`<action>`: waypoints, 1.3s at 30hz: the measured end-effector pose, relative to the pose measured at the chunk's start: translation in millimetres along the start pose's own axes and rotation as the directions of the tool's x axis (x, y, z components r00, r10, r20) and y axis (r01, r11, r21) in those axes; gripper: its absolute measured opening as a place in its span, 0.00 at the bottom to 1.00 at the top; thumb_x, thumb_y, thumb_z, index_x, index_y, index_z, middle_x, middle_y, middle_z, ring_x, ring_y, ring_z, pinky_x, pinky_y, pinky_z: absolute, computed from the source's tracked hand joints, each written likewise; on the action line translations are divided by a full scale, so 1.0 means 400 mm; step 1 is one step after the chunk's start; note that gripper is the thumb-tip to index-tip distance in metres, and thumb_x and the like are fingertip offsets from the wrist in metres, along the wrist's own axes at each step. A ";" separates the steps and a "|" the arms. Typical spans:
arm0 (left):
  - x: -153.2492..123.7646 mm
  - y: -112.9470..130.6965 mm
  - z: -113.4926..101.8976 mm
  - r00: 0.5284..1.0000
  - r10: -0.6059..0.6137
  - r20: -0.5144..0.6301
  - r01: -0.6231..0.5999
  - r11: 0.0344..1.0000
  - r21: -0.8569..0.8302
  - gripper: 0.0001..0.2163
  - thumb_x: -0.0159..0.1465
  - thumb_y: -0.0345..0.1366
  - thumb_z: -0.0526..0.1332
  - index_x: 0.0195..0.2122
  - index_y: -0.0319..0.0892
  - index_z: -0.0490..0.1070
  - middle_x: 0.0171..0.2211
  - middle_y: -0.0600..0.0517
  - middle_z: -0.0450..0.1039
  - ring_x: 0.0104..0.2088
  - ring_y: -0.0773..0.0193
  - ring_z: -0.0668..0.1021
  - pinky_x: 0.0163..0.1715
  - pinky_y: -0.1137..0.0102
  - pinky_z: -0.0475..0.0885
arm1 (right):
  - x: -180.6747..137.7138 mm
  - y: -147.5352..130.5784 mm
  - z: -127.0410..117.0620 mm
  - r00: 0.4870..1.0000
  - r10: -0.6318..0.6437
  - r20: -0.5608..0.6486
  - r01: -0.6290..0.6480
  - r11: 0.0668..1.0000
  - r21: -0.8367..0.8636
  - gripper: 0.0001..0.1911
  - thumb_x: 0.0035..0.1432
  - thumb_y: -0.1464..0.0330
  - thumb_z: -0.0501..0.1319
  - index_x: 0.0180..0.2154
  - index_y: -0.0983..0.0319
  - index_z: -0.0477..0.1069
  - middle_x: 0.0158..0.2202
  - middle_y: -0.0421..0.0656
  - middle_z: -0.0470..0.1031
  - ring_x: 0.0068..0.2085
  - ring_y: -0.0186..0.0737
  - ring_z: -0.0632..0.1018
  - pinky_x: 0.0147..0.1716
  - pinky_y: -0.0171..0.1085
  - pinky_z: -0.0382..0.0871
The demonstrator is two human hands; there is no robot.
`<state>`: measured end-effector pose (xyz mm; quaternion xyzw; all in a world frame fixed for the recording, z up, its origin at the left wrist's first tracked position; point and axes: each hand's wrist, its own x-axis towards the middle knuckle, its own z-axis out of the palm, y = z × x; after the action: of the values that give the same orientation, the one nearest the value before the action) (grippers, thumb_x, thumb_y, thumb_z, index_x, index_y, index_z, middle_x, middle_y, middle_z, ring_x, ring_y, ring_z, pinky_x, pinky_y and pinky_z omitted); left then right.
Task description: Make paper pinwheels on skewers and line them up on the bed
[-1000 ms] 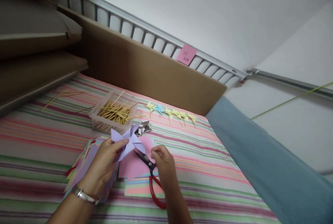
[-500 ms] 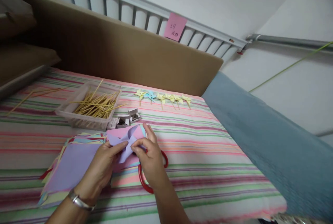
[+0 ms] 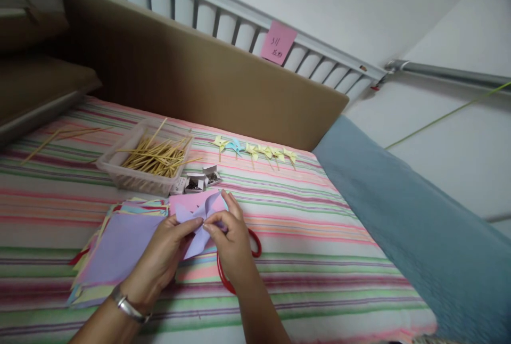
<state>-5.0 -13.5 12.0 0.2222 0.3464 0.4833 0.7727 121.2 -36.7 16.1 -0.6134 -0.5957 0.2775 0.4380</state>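
Basically, purple pinwheel [image 3: 198, 229] faced up, long blade toward me; my left hand [image 3: 162, 259] and right hand [image 3: 232, 245] both pinched its centre.

We see a left hand [image 3: 159, 261] and right hand [image 3: 233, 245] on bare forearms, silver bangle [image 3: 128, 306] on left wrist, near left.

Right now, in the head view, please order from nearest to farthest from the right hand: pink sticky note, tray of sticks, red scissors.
1. Red scissors, partly under the right hand.
2. Tray of sticks, back left.
3. Pink sticky note, on the far rail.
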 end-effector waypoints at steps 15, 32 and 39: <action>-0.002 0.001 0.000 1.000 0.023 -0.003 -0.022 0.998 0.053 0.04 0.48 0.31 0.69 0.25 0.38 0.77 0.23 0.51 0.77 0.26 0.66 0.75 0.33 0.73 0.70 | -0.008 -0.003 -0.010 0.997 -0.066 0.039 0.068 0.996 -0.050 0.05 0.53 0.74 0.60 0.29 0.59 0.73 0.65 0.42 0.54 0.66 0.45 0.51 0.61 0.47 0.47; 0.003 -0.007 -0.011 0.998 0.061 0.019 -0.063 0.987 0.145 0.08 0.51 0.33 0.68 0.33 0.39 0.78 0.28 0.50 0.80 0.29 0.65 0.77 0.35 0.72 0.70 | 0.001 -0.006 -0.015 0.995 0.073 0.073 -0.078 0.995 0.069 0.04 0.50 0.73 0.61 0.26 0.59 0.73 0.63 0.45 0.58 0.64 0.47 0.54 0.60 0.47 0.46; 0.008 -0.009 -0.026 0.991 0.050 0.122 -0.079 0.966 0.248 0.10 0.53 0.35 0.67 0.37 0.42 0.78 0.33 0.51 0.80 0.33 0.62 0.77 0.35 0.71 0.69 | 0.012 -0.010 -0.023 0.991 0.108 0.079 -0.125 0.956 0.264 0.02 0.43 0.71 0.63 0.21 0.60 0.71 0.35 0.43 0.72 0.44 0.45 0.72 0.48 0.41 0.60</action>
<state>-9.6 -12.0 1.5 0.3571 0.3526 0.4467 0.7407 127.9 -34.2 24.5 -0.5732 -0.5291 0.4005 0.4807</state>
